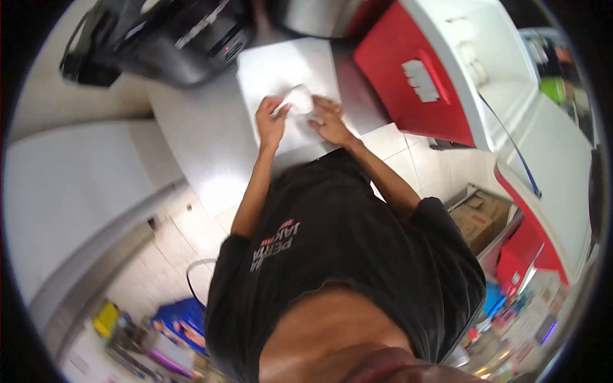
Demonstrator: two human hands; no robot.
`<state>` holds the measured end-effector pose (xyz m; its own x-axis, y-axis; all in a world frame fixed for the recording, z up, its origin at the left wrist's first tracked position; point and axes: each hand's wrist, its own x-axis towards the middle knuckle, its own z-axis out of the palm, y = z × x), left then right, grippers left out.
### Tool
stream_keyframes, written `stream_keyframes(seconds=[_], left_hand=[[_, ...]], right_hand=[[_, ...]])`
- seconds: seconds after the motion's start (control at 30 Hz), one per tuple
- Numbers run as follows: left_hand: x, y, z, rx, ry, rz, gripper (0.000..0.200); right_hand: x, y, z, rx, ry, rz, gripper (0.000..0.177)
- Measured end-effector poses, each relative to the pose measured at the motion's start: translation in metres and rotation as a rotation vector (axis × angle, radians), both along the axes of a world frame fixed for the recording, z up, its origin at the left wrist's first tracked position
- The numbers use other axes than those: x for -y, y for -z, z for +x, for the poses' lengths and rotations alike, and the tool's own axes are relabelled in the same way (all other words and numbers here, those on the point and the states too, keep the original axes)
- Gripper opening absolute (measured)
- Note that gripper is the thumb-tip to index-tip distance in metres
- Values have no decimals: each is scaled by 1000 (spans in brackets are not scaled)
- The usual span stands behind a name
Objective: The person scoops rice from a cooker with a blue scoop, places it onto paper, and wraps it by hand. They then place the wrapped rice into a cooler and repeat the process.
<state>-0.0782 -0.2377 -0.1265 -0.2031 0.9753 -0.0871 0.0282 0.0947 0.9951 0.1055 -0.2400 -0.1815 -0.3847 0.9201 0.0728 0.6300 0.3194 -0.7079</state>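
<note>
A soft-looking white bundle (299, 100), rounded at the top and narrower toward the left, sits between my two hands over a white sheet or board (281, 62). Its exact kind is not clear; it could be wrapped or folded. The fingers and thumb of my left hand (271, 122) pinch its lower left end. On the other side, my right hand (332, 121) has its thumb apart from its fingers, with the fingertips at the bundle's right edge. Slight blur covers these fingertips. The white sheet lies on a metal table (198, 134).
A black appliance (198, 45) with a small red light stands at the back left, beside a metal pot (313, 16). To the right is an open red cooler box (408, 70) with a white lid (555, 172). Cardboard boxes (476, 220) sit lower right; a white surface (83, 191) flanks the left.
</note>
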Motion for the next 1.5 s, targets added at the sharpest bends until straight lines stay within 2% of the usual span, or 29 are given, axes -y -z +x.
stream_keyframes(seconds=[0.03,0.07,0.13,0.2,0.27,0.3,0.33,0.37,0.4,0.43,0.5,0.6,0.67,0.77,0.83,0.87,0.93,0.97,1.0,1.07,1.13,1.2,1.27,1.3,1.37,1.4,1.47,1.5], left_hand=[[-3,-2,0,-21,-11,-24,20],[-5,-3,3,85,2,-60,19],[-3,9,5,31,80,-9,18],[-2,12,14,126,64,-77,13],[-1,16,15,193,81,-98,13],[-1,24,14,291,84,-87,12],[-1,32,14,388,82,-81,12],[-2,39,11,379,103,-65,12],[-2,47,9,228,131,-14,12],[-5,55,6,80,154,40,13],[-5,52,3,106,261,-32,13],[-8,53,5,75,283,-40,12],[-12,51,5,117,187,-42,12],[-15,46,2,102,225,-58,14],[-16,46,0,96,264,-92,15],[-17,48,-2,86,306,-128,17],[-19,52,-5,7,354,-167,18],[-19,55,-6,-78,408,-207,19],[-20,64,-5,-74,400,-214,19],[-16,82,-4,-85,299,-17,19],[-16,72,4,93,217,-23,22],[-15,57,17,68,76,-27,28],[-14,58,20,-68,51,123,32],[-15,56,21,-70,23,113,32],[-14,55,23,-173,18,114,39],[-10,56,21,-175,3,105,39],[-11,56,19,-228,64,170,42],[-9,55,18,-230,57,164,42]], right_hand=[[-3,-18,-4,-262,151,-259,55],[-7,-41,-11,-545,297,-500,61],[-25,-55,-7,-487,288,-629,80],[-39,-82,-8,-302,270,-754,93],[-45,-86,-15,-183,296,-674,90],[-48,-82,-13,-354,194,-740,86],[-43,-99,-15,-297,266,-692,78],[-47,-78,-16,-276,205,-671,82],[-53,-55,-17,-254,144,-650,87],[-58,-57,-14,-266,152,-629,87],[-55,-60,-10,-44,144,-516,96],[-48,-64,-13,-96,145,-458,101],[-41,-63,-19,-102,225,-434,99],[-39,-60,-20,-215,342,-483,89],[-40,-63,-17,-299,202,-422,71],[-40,-64,-15,-295,197,-426,71],[-42,-66,-8,-392,4,-651,53],[-41,-62,-8,-388,1,-659,53],[-41,-55,-9,-424,-17,-672,48],[-35,-46,-14,-535,-56,-702,37],[-36,-32,-15,-517,-76,-693,35],[-39,-37,-11,-482,-76,-747,40],[-38,-57,-11,-368,70,-634,46],[-42,-65,-10,-361,45,-648,46],[-48,-74,-9,-157,158,-368,63],[-50,-65,-14,-154,142,-377,63],[-59,-41,-27,41,250,-296,82],[-61,-33,-33,39,221,-289,76]])
